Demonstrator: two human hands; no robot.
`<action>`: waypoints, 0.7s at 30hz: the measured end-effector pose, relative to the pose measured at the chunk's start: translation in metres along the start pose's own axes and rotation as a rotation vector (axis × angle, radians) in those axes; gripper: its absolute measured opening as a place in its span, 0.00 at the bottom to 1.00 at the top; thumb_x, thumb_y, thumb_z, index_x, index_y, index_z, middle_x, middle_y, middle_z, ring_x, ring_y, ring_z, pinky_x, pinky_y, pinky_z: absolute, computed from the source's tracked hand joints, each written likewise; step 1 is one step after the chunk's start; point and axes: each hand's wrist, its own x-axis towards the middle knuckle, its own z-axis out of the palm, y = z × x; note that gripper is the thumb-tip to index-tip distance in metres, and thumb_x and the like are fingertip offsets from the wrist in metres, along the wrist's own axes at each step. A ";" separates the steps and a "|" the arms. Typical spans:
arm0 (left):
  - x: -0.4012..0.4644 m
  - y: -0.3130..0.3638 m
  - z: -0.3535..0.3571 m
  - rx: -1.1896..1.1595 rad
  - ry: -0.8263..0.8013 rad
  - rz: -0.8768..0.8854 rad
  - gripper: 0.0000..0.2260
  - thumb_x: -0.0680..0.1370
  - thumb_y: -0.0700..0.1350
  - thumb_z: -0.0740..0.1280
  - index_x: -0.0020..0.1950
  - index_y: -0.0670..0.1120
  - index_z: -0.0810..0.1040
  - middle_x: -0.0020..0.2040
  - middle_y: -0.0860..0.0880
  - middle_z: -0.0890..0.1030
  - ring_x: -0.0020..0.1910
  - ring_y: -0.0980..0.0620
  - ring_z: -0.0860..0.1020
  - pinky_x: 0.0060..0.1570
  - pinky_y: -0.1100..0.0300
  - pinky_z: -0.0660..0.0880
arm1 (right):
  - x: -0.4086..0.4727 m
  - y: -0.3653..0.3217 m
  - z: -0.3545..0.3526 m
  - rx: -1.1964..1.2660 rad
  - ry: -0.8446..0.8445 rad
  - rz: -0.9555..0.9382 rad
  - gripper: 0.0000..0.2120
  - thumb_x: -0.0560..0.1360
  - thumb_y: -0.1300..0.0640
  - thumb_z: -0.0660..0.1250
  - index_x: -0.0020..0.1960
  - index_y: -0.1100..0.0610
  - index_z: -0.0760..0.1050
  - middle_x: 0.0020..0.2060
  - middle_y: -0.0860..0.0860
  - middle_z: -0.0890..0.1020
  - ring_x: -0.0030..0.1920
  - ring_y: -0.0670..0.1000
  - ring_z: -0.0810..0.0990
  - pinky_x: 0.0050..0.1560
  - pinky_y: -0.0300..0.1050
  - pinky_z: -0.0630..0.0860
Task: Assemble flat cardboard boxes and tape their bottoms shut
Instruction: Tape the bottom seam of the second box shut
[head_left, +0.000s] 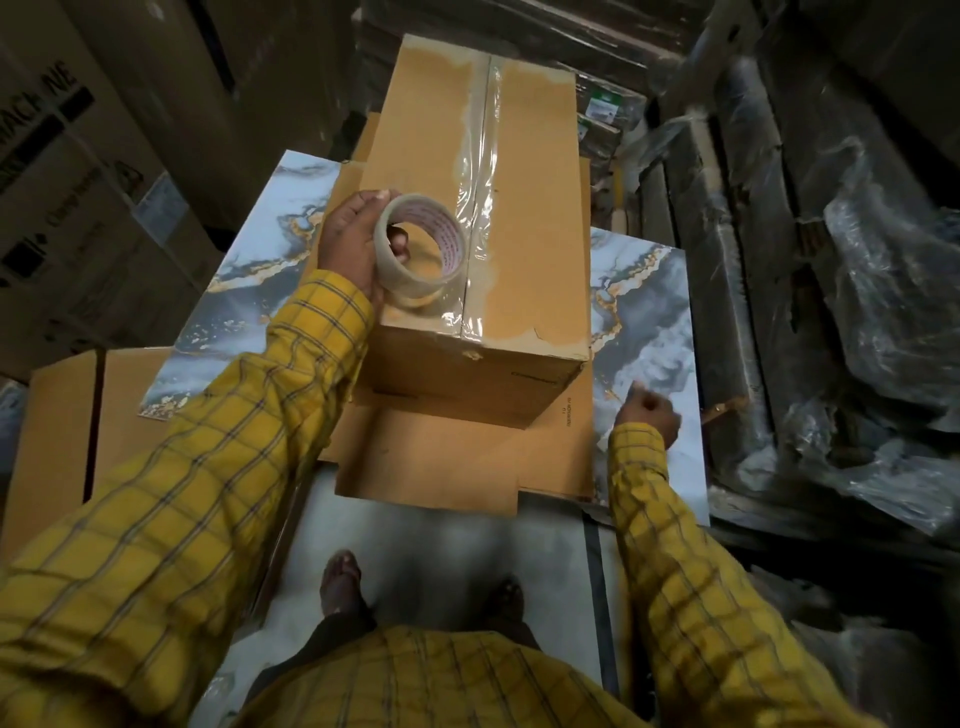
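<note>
Your left hand (350, 241) has its grip curled round the tape roll (421, 252), which rests on the taped box (483, 218) left of its seam; your right hand (649, 413) is fisted, holding nothing, right of the box, over the marbled counter (649, 312)

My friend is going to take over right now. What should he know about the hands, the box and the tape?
Left hand grips the tape roll, resting on the near end of the assembled box.
Right hand is curled and holds nothing, off to the box's right.
The box stands on flat cardboard over marble-patterned tiles.
Done: clear tape runs along the centre seam.
Left: whether the tape is cut from the roll cannot be told; more flat boxes wait.
</note>
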 end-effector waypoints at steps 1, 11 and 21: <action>0.002 -0.001 -0.001 -0.021 0.004 -0.021 0.07 0.81 0.44 0.66 0.52 0.43 0.82 0.36 0.48 0.79 0.30 0.54 0.75 0.30 0.62 0.74 | -0.015 -0.019 -0.004 0.106 0.096 -0.206 0.21 0.80 0.45 0.65 0.58 0.63 0.81 0.56 0.62 0.79 0.58 0.62 0.78 0.62 0.53 0.74; 0.006 -0.008 -0.007 -0.055 -0.127 -0.032 0.08 0.82 0.39 0.64 0.44 0.42 0.78 0.33 0.47 0.79 0.27 0.56 0.74 0.26 0.65 0.74 | -0.139 -0.115 0.008 -0.677 -0.084 -1.098 0.56 0.60 0.14 0.53 0.77 0.48 0.65 0.78 0.55 0.64 0.79 0.64 0.54 0.73 0.74 0.51; 0.016 -0.013 -0.012 -0.010 -0.242 0.027 0.08 0.82 0.39 0.65 0.43 0.41 0.78 0.34 0.48 0.79 0.28 0.54 0.74 0.28 0.63 0.73 | -0.132 -0.121 0.003 -0.929 -0.309 -1.009 0.60 0.62 0.23 0.69 0.82 0.45 0.45 0.81 0.54 0.47 0.79 0.67 0.44 0.70 0.75 0.60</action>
